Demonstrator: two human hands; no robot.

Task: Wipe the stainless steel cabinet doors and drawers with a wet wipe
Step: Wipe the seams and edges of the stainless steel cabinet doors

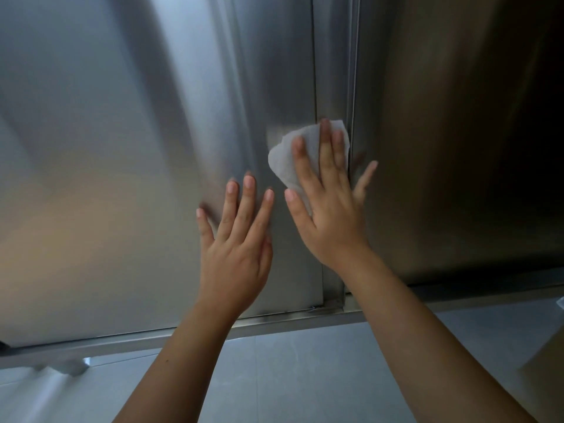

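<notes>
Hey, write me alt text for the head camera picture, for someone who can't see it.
A person's right hand presses a white wet wipe flat against a stainless steel cabinet door, beside the seam with the neighbouring door. The left hand lies open on the same door, lower and to the left; grey floor shows below.

The pale grey floor [290, 377] carries the steel cabinet [91, 148] (on a short leg [65, 366] at left).

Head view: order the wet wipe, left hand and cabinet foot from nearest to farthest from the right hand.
1. Wet wipe, pressed under the right hand.
2. Left hand, beside it to the left.
3. Cabinet foot, far lower left.
</notes>
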